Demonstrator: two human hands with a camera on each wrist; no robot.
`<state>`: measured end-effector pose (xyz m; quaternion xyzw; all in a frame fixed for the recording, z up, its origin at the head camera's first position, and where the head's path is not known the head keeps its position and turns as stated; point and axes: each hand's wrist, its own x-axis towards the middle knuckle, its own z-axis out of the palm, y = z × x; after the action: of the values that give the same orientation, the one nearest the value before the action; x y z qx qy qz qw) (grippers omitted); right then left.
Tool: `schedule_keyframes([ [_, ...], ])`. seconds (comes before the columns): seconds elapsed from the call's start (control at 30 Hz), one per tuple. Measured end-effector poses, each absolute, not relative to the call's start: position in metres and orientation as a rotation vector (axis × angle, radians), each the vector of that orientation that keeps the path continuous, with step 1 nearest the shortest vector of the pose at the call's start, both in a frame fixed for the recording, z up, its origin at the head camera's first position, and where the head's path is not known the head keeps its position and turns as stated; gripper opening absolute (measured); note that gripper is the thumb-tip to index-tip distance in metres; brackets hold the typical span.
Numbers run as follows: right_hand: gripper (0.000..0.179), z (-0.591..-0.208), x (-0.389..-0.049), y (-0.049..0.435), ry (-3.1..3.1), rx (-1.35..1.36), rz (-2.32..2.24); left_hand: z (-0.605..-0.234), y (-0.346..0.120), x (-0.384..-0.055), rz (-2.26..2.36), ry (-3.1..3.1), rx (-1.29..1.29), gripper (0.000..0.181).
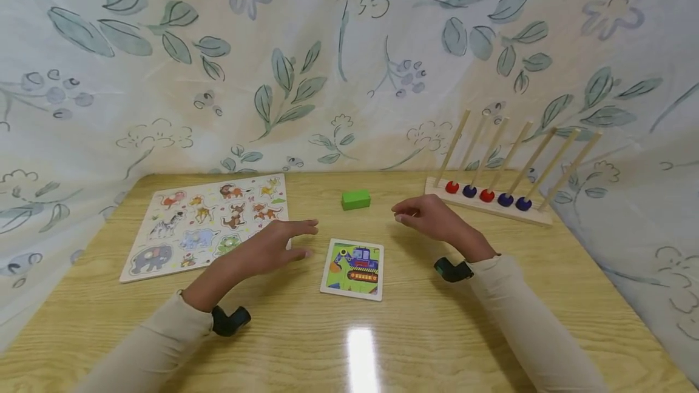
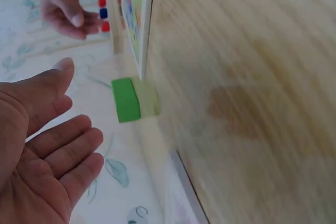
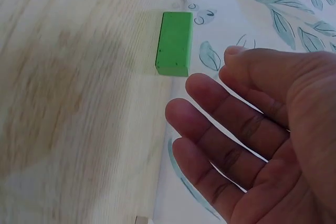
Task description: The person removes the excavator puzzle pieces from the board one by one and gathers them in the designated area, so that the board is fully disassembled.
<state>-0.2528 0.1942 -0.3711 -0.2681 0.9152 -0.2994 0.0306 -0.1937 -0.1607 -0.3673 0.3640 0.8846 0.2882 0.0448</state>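
Note:
My left hand [image 1: 271, 248] hovers left of a small square picture puzzle [image 1: 353, 270] showing a digger, its fingers loosely extended and holding nothing. To the right of a green block [image 1: 356, 200], my right hand [image 1: 428, 217] is in the air, fingers relaxed with nothing between them. In the right wrist view the green block [image 3: 175, 43] lies beyond the fingertips, apart from them. The left wrist view has the same block [image 2: 126, 100] past the left fingers, with the puzzle's edge [image 2: 144, 30] above it.
At the left lies a white animal puzzle board [image 1: 213, 223], partly behind the left hand. A wooden peg stand [image 1: 491, 202] with red and blue beads low on its upright rods stands at back right. Behind the wooden table [image 1: 306, 344] hangs a floral cloth [image 1: 349, 65].

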Motion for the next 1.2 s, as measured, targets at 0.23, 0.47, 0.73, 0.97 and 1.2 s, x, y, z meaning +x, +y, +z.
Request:
schedule_keyframes([
  [0.23,0.03,-0.371,-0.252,0.187,2.786,-0.847,-0.941,-0.366,-0.145,-0.187,0.727,2.598,1.163,0.045],
  [0.47,0.029,-0.374,-0.252,0.185,2.782,-0.872,-0.946,-0.365,-0.128,-0.186,0.563,2.446,1.252,0.037],
  [0.73,0.029,-0.373,-0.249,0.179,2.732,-0.887,-0.954,-0.371,-0.119,-0.186,0.451,2.328,1.355,0.041],
  [0.97,0.029,-0.373,-0.247,0.177,2.702,-0.896,-0.971,-0.374,-0.112,-0.19,0.468,2.278,1.367,0.043],
  [1.2,0.026,-0.374,-0.244,0.174,2.684,-0.931,-0.98,-0.377,-0.107,-0.185,0.417,2.293,1.342,0.038],
])
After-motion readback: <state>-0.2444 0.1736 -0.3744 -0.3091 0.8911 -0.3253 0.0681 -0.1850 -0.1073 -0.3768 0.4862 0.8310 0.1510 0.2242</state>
